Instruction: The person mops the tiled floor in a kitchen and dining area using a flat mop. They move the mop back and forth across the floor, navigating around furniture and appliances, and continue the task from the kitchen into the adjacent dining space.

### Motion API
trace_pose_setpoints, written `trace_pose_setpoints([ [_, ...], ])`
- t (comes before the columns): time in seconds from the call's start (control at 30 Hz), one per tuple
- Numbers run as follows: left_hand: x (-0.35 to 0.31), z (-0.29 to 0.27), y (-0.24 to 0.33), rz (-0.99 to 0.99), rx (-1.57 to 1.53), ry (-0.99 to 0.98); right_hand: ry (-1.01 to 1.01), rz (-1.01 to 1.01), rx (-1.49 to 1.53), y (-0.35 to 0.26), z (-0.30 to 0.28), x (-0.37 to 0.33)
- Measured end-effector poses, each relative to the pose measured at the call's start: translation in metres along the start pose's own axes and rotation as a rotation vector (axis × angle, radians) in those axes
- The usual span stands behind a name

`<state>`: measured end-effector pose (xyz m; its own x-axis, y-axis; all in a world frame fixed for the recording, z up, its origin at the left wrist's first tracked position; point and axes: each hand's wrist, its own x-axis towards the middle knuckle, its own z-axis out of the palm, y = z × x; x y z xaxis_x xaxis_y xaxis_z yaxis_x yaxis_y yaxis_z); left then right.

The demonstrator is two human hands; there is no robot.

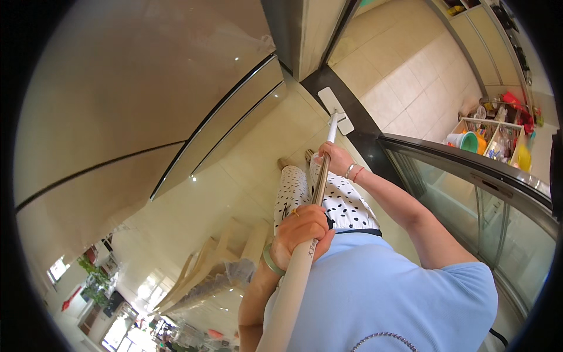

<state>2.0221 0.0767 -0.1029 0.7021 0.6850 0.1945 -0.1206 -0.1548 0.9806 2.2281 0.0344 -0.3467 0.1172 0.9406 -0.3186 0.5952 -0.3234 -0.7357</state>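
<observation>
A long-handled flat mop (305,256) runs from the lower edge up the middle of the view, its pole white and bronze. My left hand (300,234) is closed round the thick white upper part, close to my body. Farther down the pole, my right hand (335,158) grips it near where bronze meets white. The flat white mop head (335,110) lies across the dark threshold strip (359,120) in a doorway. Its underside is hidden.
Left stands a large glossy beige cabinet or appliance (135,82) with dark trim lines. A glass sliding door (463,188) in a dark frame is at right. Beyond it, an open drawer (489,124) holds a green-rimmed tub and packages. A wooden chair (205,267) stands lower left.
</observation>
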Motion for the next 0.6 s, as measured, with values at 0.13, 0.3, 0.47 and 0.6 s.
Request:
trace_pose_setpoints([
  [0.13,-0.014,-0.019,0.005,-0.028,0.024,0.121,-0.023,0.037,0.017,-0.009,0.034,0.017],
  [0.3,-0.053,-0.026,0.027,-0.099,0.093,0.258,-0.169,-0.131,0.034,-0.025,0.065,0.014],
  [0.47,-0.103,-0.047,0.053,-0.138,0.139,0.495,-0.329,-0.205,-0.054,-0.088,0.119,0.016],
  [0.6,-0.134,-0.070,0.066,-0.177,0.185,0.676,-0.474,-0.272,-0.057,-0.128,0.157,0.028],
])
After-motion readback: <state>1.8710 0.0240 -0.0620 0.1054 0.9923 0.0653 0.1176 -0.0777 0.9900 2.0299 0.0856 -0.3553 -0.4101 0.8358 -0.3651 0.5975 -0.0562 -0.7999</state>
